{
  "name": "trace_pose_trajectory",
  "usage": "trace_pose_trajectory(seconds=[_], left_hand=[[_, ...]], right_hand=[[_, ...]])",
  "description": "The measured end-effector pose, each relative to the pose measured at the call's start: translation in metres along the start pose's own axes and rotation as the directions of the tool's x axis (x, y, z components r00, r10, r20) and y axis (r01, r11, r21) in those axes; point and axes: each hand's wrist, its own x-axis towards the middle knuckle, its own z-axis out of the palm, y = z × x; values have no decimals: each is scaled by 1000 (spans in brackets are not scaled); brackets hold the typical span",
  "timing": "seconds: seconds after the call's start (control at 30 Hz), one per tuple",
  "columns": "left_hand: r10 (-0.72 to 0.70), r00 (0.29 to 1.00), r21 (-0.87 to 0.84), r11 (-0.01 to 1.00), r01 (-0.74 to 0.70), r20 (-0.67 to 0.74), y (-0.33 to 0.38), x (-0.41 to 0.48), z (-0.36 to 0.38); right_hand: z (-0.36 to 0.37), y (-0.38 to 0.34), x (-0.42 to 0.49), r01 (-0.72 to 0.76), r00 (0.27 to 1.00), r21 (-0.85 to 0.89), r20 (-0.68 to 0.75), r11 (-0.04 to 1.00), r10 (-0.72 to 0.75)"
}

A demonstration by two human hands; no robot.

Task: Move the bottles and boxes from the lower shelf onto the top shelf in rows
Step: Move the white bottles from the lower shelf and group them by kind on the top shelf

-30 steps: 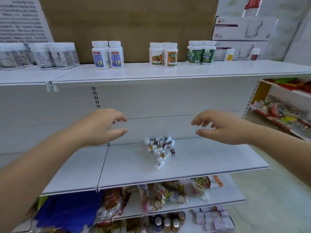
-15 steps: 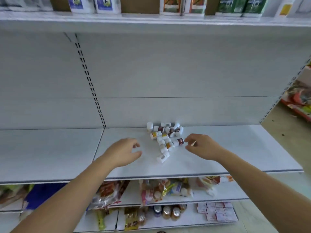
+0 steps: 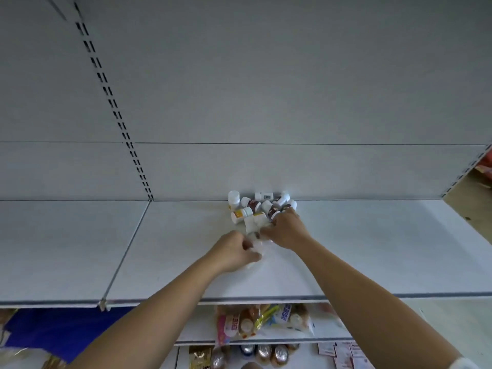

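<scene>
Head view: small bottles (image 3: pixel 257 207) lie heaped at the back of the lower shelf (image 3: pixel 372 249). The left hand (image 3: pixel 233 251) curls round a blurred white bottle (image 3: pixel 254 247); the right hand (image 3: pixel 286 231) curls its fingers into the heap — whether it grips one, I cannot tell. Tugging from the loose heap could roll neighbours off the front edge.

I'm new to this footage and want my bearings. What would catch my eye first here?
A jumbled pile of small white-capped bottles lies against the back wall of the white shelf, mid-frame. Both hands meet at its near edge: the left hand pinches a blurred white bottle, and the right hand curls its fingers into the pile, its grip too blurred to judge. Colourful snack packets lie on the shelf below.
</scene>
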Motion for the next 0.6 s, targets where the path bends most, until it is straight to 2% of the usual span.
trace_pose_trajectory(seconds=[0.03, 0.07, 0.13, 0.2, 0.23, 0.27, 0.37, 0.4, 0.47, 0.6], left_hand=[[-44, 999, -193, 980, 42, -4, 1, -5, -7], [-91, 996, -409, 909, 84, 4, 4, -11, -14], [-136, 989, -758, 637, 138, 65, 15, -30, -31], [-111, 986, -913, 378, 155, 121, 30, -53, -51], [-78, 987, -941, 302, 156, 139, 38, -65, -60], [-39, 989, -952, 268, 147, 142, 46, -77, -70], [60, 994, -968, 241, 75, 92, 76, -121, -97], [95, 993, -971, 234, 42, 66, 88, -137, -105], [161, 987, -964, 264, -38, 5, 115, -170, -119], [319, 943, -879, 420, -225, -89, 166, -229, -143]], right_hand=[[-5, -2, -4, -7, 1000, 125, -28, 992, 11], [-12, -6, -10, -16, 999, 264, -41, 964, 28], [-31, -16, -29, -28, 999, 544, -11, 838, 40], [-56, -33, -59, -41, 999, 777, 39, 628, 17], [-70, -41, -74, -44, 998, 852, 55, 522, -6], [-82, -49, -89, -49, 997, 905, 68, 422, -29], [-126, -75, -140, -73, 995, 988, 82, 134, -64], [-141, -84, -158, -83, 993, 994, 88, 70, -76], [-171, -101, -194, -99, 989, 995, 100, 14, -107], [-224, -125, -257, -23, 984, 1000, 27, 20, -177]])
